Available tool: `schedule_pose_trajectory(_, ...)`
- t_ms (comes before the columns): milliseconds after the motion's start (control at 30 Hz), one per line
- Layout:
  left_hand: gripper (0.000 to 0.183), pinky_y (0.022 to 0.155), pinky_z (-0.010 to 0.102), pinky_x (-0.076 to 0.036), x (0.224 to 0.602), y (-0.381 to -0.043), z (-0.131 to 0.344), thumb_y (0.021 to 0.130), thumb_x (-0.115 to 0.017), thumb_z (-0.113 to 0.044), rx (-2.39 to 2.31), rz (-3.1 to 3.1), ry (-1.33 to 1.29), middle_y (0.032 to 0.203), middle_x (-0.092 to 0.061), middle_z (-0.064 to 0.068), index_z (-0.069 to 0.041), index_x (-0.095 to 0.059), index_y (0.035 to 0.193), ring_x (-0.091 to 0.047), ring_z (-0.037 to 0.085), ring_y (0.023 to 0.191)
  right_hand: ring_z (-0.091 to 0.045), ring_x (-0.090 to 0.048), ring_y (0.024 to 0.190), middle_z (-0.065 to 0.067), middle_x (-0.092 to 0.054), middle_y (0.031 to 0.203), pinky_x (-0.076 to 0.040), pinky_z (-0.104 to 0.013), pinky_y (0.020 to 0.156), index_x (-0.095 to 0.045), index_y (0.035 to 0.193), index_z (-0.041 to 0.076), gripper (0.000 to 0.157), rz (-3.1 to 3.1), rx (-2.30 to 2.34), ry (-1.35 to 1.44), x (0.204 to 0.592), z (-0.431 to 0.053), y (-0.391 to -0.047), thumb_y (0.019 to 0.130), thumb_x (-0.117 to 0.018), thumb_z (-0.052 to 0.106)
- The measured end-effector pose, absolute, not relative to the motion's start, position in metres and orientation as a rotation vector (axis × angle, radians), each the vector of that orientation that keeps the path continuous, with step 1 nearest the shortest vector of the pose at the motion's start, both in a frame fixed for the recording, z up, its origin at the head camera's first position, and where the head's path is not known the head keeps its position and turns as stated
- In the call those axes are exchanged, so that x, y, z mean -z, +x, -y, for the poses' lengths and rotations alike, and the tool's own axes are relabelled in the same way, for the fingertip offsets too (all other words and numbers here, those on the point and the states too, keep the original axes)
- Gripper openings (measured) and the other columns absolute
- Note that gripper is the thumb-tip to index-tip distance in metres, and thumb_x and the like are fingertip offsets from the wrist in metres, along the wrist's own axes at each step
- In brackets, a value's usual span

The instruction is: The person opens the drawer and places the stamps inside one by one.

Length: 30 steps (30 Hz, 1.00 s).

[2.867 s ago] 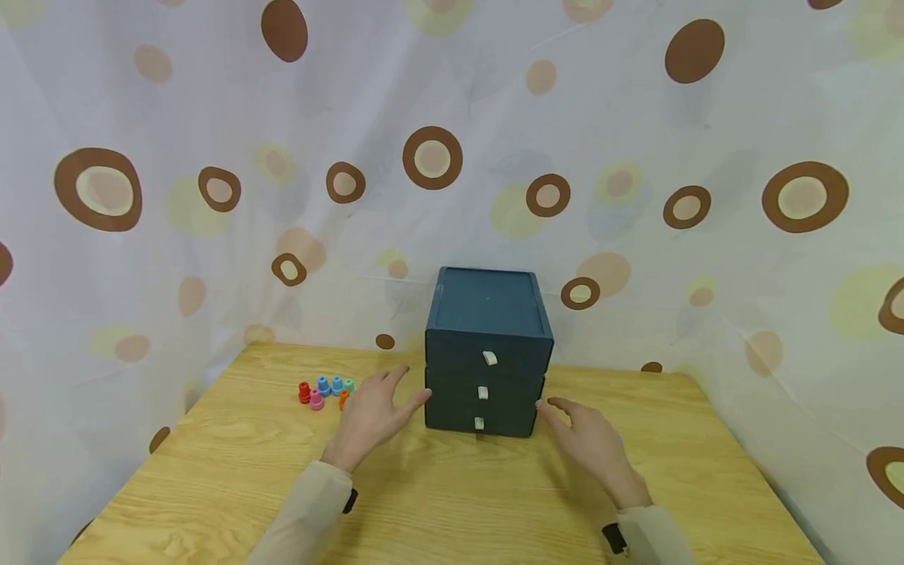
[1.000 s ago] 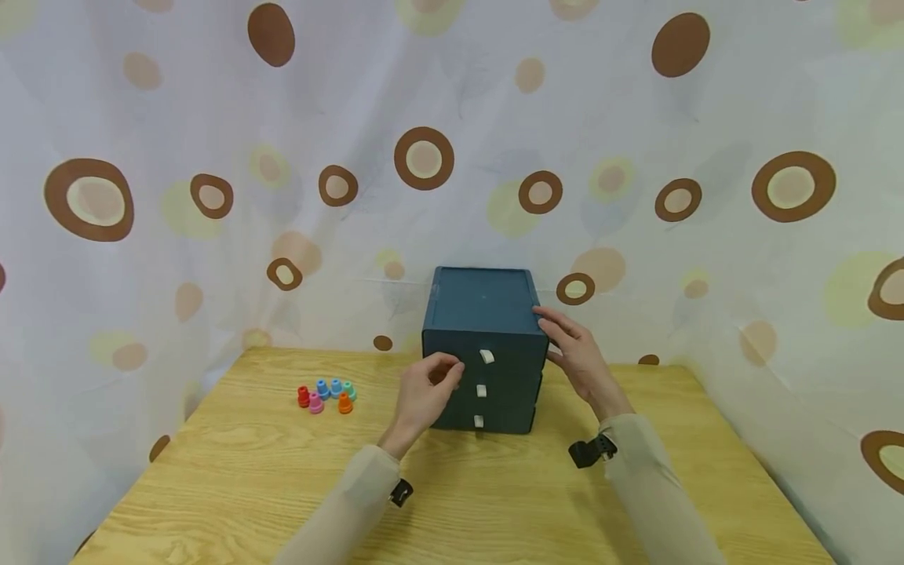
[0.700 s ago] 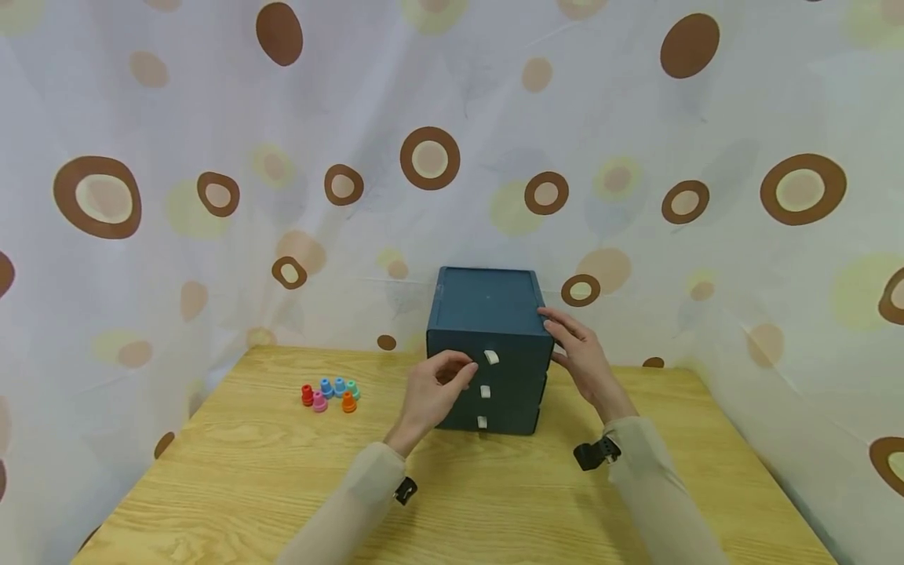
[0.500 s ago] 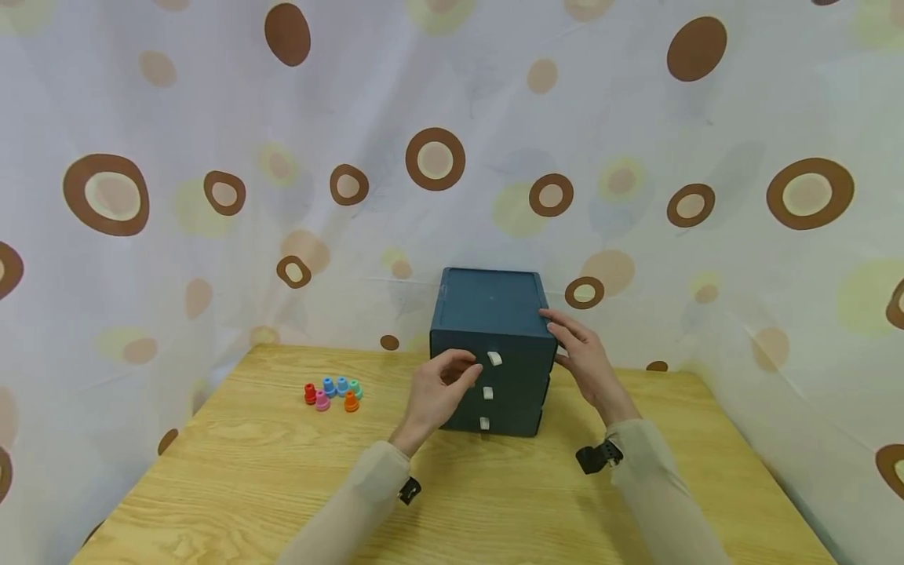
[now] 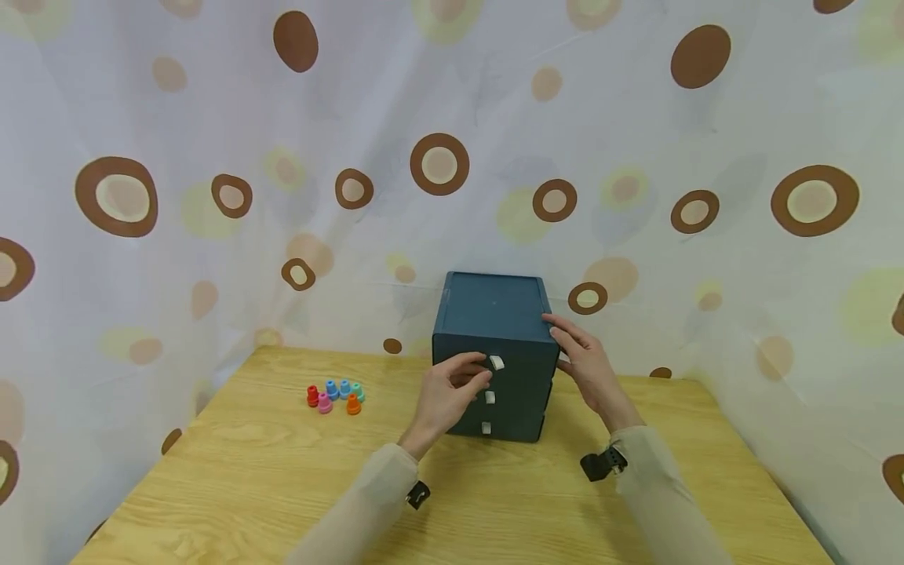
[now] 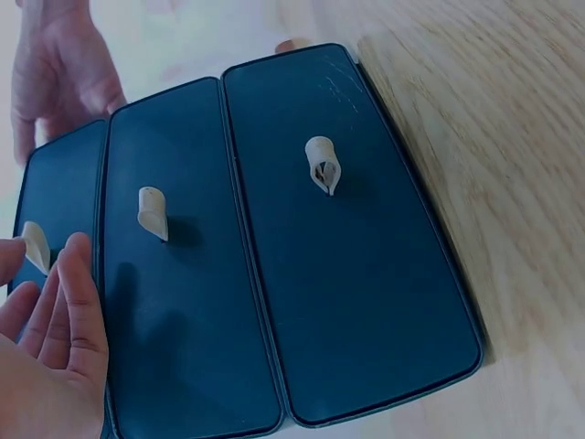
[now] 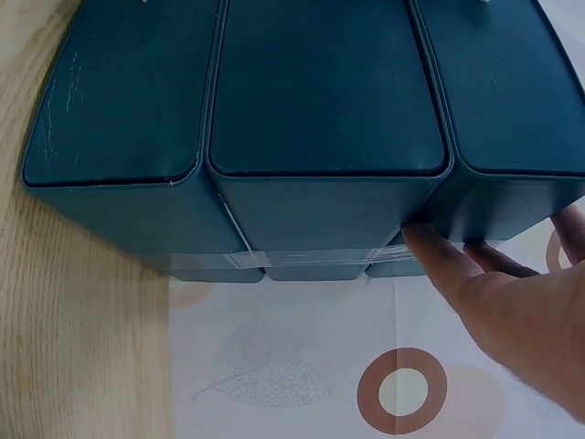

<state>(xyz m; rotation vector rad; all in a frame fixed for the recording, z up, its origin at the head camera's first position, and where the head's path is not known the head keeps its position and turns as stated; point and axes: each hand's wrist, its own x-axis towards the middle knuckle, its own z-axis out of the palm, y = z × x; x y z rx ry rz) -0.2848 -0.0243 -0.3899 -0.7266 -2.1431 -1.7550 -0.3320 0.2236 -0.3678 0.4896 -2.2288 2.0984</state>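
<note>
A dark blue three-drawer cabinet (image 5: 494,306) stands at the table's back, all its drawers closed. Each drawer front carries a small white loop pull. My left hand (image 5: 448,396) is at the top drawer, its thumb and fingers on either side of the top pull (image 5: 497,363) without a visible pinch. The left wrist view shows that pull (image 6: 37,247) between thumb and fingers (image 6: 80,283), with gaps around it. My right hand (image 5: 595,377) rests against the cabinet's upper right edge, fingers on the top, thumb on the side. In the right wrist view its thumb (image 7: 448,265) touches the side wall.
Several small coloured stepped pegs, among them a red one (image 5: 313,396) and an orange one (image 5: 354,405), stand left of the cabinet on the wooden table (image 5: 247,486). A patterned curtain (image 5: 353,94) hangs behind and at both sides.
Both hands have risen from beside the cabinet's lower sides. My right hand has settled on the upper right edge. My left hand has moved right, up to the top pull.
</note>
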Motion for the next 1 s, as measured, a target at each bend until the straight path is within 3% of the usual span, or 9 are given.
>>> schedule_pose_trajectory(200, 0.034, 0.072, 0.051, -0.057, 0.386, -0.285, 0.022, 0.094, -0.065, -0.006, 1.839, 2.118, -0.755, 0.106, -0.071, 0.024, 0.003, -0.062, 0.126, -0.068, 0.044, 0.091, -0.036, -0.016, 0.151, -0.010, -0.015, 0.165, -0.029, -0.060, 0.114, -0.036, 0.152, 0.008, 0.057, 2.233, -2.095, 0.489, 0.368, -0.225, -0.330, 0.104, -0.046, 0.038)
schedule_pose_trajectory(400, 0.035, 0.075, 0.058, -0.055, 0.389, -0.292, 0.019, 0.094, -0.065, -0.007, 1.880, 2.127, -0.750, 0.107, -0.070, 0.024, 0.002, -0.062, 0.128, -0.069, 0.044, 0.092, -0.035, -0.015, 0.151, -0.009, -0.016, 0.165, -0.029, -0.060, 0.114, -0.038, 0.151, 0.009, 0.056, 2.229, -2.090, 0.483, 0.368, -0.225, -0.330, 0.104, -0.046, 0.038)
schedule_pose_trajectory(733, 0.032, 0.072, 0.043, -0.059, 0.411, -0.315, 0.013, 0.091, -0.071, -0.018, 1.880, 2.111, -0.752, 0.104, -0.074, 0.015, -0.011, -0.068, 0.123, -0.072, 0.032, 0.089, -0.037, -0.012, 0.151, -0.011, -0.013, 0.165, -0.027, -0.061, 0.114, -0.037, 0.151, 0.007, 0.055, 2.218, -2.094, 0.500, 0.368, -0.227, -0.330, 0.105, -0.044, 0.036)
schedule_pose_trajectory(1000, 0.032, 0.074, 0.037, -0.060, 0.406, -0.317, 0.011, 0.089, -0.074, -0.024, 1.883, 2.105, -0.778, 0.100, -0.076, 0.009, -0.015, -0.071, 0.119, -0.072, 0.033, 0.080, -0.036, -0.011, 0.151, -0.010, -0.012, 0.165, -0.027, -0.061, 0.114, -0.038, 0.151, 0.006, 0.056, 2.225, -2.106, 0.493, 0.367, -0.228, -0.331, 0.105, -0.046, 0.037)
